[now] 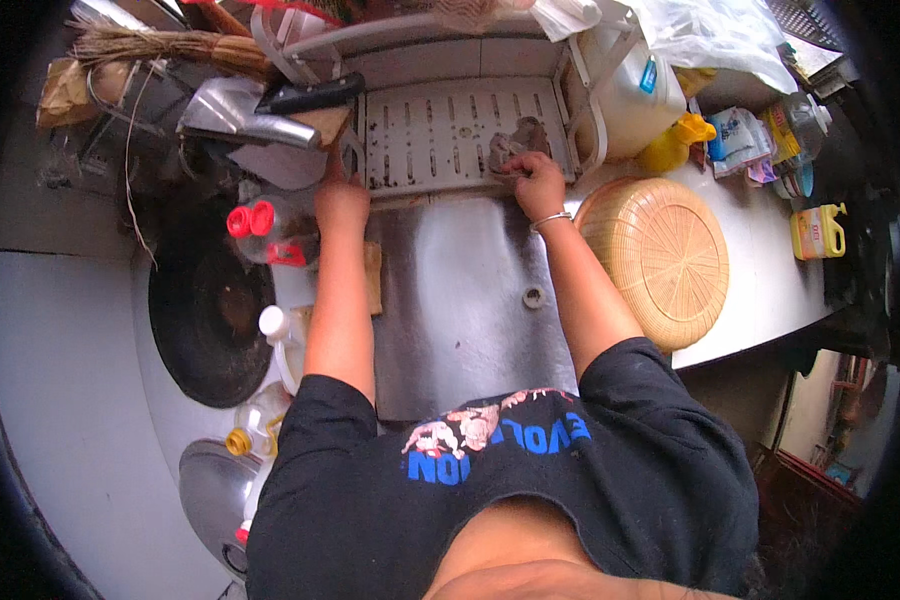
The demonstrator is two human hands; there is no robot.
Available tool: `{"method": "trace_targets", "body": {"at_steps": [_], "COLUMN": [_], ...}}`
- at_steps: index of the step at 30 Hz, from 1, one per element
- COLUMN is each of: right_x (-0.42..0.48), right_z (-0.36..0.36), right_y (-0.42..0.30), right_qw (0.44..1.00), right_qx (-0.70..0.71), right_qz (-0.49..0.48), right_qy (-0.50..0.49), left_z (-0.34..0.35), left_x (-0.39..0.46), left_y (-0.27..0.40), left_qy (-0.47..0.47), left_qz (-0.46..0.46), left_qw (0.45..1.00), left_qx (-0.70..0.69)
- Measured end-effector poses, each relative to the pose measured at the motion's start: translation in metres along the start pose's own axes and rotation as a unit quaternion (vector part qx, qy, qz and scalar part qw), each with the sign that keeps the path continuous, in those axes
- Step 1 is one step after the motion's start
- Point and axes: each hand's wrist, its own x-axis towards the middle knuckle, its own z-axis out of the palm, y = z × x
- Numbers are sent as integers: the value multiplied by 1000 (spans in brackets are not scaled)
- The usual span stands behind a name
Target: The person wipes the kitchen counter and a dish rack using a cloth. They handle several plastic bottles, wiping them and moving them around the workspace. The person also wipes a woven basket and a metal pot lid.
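My right hand (536,180) holds a crumpled grey-brown rag (523,140) against the right side of a white slotted rack shelf (446,139). Dark specks dot the shelf, mostly at its left. At the shelf's front left corner is my left hand (343,202), its fingers reaching up by the rack's side frame (354,154). Whether those fingers grip the frame is hidden. Just above them, a metal-handled cleaver (270,133) and a black-handled knife (311,94) stick out beside a wooden block (322,124).
A stainless steel surface (465,300) lies below my arms. An upturned woven basket (667,262) stands right, with a yellow bottle (667,142) behind it. To the left are red-capped bottles (251,219), a white-capped jug (274,322) and a black wok (210,300).
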Motion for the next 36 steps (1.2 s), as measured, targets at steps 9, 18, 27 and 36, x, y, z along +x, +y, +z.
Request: {"method": "trace_targets", "body": {"at_steps": [9, 18, 27, 36], "right_x": [-61, -94, -127, -127], "right_z": [-4, -48, -46, -24], "right_y": [-58, -136, -161, -123], "right_qw": [949, 851, 840, 685], "right_qx": [216, 400, 362, 381], "right_qz": [163, 128, 12, 221], "right_qy": [-161, -316, -403, -580], "left_z": [4, -53, -86, -85], "left_x": [-74, -180, -221, -220], "left_y": [23, 58, 38, 35], "left_qy": [-148, -268, -251, -147], "left_qz": [-27, 0, -132, -85], "left_qw": [989, 957, 955, 985], "left_qx": [-8, -114, -83, -33]}}
